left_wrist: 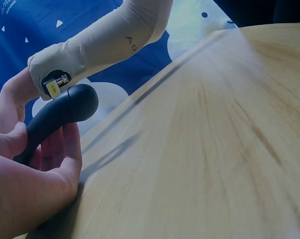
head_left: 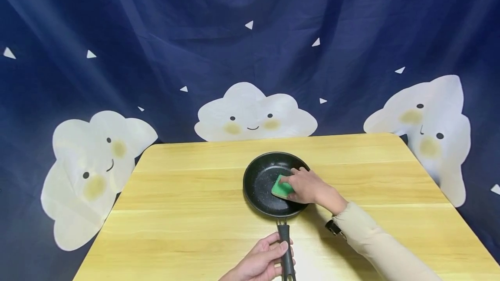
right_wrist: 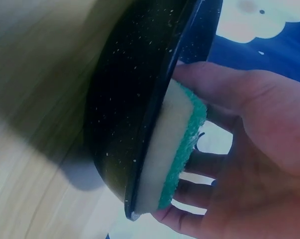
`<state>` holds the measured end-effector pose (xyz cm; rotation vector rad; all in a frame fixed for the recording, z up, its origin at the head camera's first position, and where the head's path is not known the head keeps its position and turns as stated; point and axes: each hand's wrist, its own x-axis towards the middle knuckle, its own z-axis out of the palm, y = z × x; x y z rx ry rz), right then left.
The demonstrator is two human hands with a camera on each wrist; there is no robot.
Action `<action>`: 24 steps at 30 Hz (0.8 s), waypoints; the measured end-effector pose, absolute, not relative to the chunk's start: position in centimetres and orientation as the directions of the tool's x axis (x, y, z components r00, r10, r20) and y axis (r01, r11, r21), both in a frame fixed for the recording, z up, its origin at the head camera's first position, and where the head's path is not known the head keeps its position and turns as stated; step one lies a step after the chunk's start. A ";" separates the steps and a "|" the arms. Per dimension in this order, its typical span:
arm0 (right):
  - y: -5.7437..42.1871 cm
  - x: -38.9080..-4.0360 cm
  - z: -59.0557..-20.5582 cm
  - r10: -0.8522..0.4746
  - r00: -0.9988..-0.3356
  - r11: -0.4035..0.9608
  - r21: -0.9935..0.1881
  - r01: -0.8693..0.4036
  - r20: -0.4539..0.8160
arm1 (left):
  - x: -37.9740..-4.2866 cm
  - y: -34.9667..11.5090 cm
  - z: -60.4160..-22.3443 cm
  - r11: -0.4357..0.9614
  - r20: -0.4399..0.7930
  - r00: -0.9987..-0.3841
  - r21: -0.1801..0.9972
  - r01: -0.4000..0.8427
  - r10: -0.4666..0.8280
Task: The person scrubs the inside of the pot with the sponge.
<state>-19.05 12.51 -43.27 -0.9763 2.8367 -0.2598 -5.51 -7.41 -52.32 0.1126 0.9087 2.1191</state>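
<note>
A black speckled frying pan [head_left: 259, 185] is at the middle of the wooden table in the head view, its handle [head_left: 287, 250] toward me. My left hand [head_left: 265, 257] grips that handle, thumb on top and fingers round the far side; the left wrist view shows the rounded handle end [left_wrist: 82, 103] poking out of the grasp. Inside the pan, my right hand [head_left: 308, 185] holds a sponge [head_left: 282, 188] with a green scouring side up. In the right wrist view the sponge's pale side [right_wrist: 164, 144] faces the pan, and thumb and fingers span its edges.
The light wooden table [head_left: 175, 211] extends on both sides of the pan. Behind it hangs a dark blue curtain [head_left: 218, 55] with smiling clouds and white triangles. A black device [head_left: 333, 228] is strapped at the right wrist, below the beige sleeve [head_left: 375, 237].
</note>
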 end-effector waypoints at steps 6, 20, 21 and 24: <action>12.7 -19.0 -43.6 -0.637 -0.764 0.749 -0.317 -0.581 -0.104 | -5.5 -7.4 -52.3 -0.416 -0.215 -0.670 0.640 -0.646 0.711; 12.4 -18.8 -43.8 -0.714 -0.687 0.651 -0.493 -0.578 -0.137 | -5.6 -7.4 -52.2 -0.420 -0.218 -0.662 0.623 -0.660 0.717; 12.4 -18.8 -43.8 -0.719 -0.682 0.644 -0.500 -0.579 -0.136 | -5.6 -7.4 -52.2 -0.419 -0.219 -0.661 0.622 -0.662 0.718; 12.3 -18.8 -44.0 -0.740 -0.663 0.611 -0.529 -0.589 -0.115 | -5.7 -7.4 -52.2 -0.418 -0.220 -0.659 0.620 -0.664 0.720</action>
